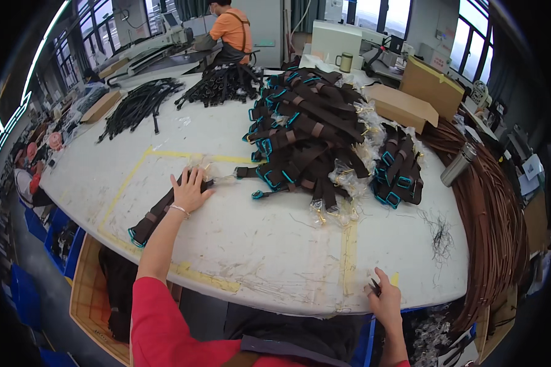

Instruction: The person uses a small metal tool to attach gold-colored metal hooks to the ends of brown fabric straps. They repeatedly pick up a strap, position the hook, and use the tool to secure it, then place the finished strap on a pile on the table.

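My left hand [191, 188] lies with fingers spread over the far end of a dark brown webbing strap [159, 215]. That strap runs toward the table's near left edge and ends in a teal buckle [137, 237]. Clear plastic wrap [209, 170] shows just beyond the fingertips. Near the front right edge, my right hand [386, 301] is closed around small dark thread snips [374, 285], their tips poking out past the fingers. A large heap of similar brown straps [312, 122] with teal buckles and plastic wrapping lies ahead, with a smaller bunch [399, 168] to its right.
Black strap bundles [142, 104] lie at the far left. Long brown strips [480, 226] hang over the right edge beside a steel flask [458, 164]. Cardboard boxes [404, 105] and a tangle of thread [442, 235] are at right. A person in orange [231, 30] works beyond the table.
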Available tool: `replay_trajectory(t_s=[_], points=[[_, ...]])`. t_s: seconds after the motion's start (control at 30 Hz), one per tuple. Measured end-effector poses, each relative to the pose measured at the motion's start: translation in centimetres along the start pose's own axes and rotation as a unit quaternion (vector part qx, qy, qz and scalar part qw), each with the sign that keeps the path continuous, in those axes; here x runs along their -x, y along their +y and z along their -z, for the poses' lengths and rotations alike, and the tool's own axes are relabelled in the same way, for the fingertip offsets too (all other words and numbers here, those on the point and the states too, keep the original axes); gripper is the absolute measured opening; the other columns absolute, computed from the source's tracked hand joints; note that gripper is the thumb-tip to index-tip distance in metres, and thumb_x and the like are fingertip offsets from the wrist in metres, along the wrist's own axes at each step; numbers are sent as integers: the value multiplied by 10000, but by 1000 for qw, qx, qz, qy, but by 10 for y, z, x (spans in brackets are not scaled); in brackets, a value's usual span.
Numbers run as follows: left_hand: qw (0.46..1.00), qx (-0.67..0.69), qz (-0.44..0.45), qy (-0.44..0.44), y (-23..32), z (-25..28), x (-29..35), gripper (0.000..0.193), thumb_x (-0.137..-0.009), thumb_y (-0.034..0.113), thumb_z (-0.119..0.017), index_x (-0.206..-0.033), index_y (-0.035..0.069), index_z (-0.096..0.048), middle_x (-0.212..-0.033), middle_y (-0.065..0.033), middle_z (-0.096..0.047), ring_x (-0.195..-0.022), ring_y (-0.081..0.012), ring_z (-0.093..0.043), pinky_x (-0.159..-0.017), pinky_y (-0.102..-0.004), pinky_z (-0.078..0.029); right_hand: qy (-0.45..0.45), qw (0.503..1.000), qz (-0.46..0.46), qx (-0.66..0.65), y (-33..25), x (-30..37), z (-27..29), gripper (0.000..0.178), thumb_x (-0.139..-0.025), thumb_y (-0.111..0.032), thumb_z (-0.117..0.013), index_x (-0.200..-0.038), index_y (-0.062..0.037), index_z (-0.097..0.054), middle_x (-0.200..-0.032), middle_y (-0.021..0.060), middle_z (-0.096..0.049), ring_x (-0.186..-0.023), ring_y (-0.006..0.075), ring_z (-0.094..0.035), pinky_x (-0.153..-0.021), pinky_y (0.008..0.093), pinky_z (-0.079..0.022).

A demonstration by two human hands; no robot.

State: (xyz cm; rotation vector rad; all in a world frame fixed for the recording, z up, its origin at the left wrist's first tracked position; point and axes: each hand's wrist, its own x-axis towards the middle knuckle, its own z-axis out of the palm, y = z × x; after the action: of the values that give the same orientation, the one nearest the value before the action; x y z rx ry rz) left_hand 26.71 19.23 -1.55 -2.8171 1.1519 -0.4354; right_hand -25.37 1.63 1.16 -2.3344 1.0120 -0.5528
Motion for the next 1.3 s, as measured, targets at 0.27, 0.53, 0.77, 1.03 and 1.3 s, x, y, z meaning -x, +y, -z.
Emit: replay_trajectory(t_s=[0.27,0.53,0.77,1.03,1.3], points=[[912,210,-277,219,156,132,-103,474,-804,240,-615,-1242,113,-486,-1336,-99,-433,-1247,-301,-374,-986,-432,-314,-68,769,-177,-611,32,-28,-4,372,-947,-302,-460,-1081,36,-540,-637,74,-570,-420,128,-466,-393,242,-376],[852,54,-476,212,227,169,-107,127,-763,140,-590,-867,73,-563,-862,-57,-568,-896,-230,-557,-887,-412,-376,-73,811,-162,-557,19,-32,-5,328,-949,-248,-464,-1078,40,-554,-650,48,-569,-443,81,-466,-405,206,-361],[738,38,-639,215,194,118,32,153,-708,130,-578,-843,60,-562,-778,-18,-497,-696,-141,-487,-600,-279,-367,-2,961,-74,-265,-5,-49,0,247,-856,-180,-597,-1010,13,-614,-607,38,-535,-514,90,-490,-501,245,-398],[872,210,-438,55,171,92,92,334,-743,155,-626,-1024,-2,-539,-991,-118,-568,-893,-267,-540,-771,-362,-424,38,994,96,-40,-28,-111,-15,300,-785,-184,-643,-1038,-25,-611,-827,126,-602,-729,274,-588,-661,354,-462],[855,227,-466,33,198,58,87,446,-746,40,-572,-1180,-21,-489,-1243,-172,-505,-1161,-295,-483,-938,-381,-415,5,992,54,114,-41,-183,-65,256,-768,-237,-632,-884,-12,-595,-793,169,-613,-763,336,-606,-646,414,-458]])
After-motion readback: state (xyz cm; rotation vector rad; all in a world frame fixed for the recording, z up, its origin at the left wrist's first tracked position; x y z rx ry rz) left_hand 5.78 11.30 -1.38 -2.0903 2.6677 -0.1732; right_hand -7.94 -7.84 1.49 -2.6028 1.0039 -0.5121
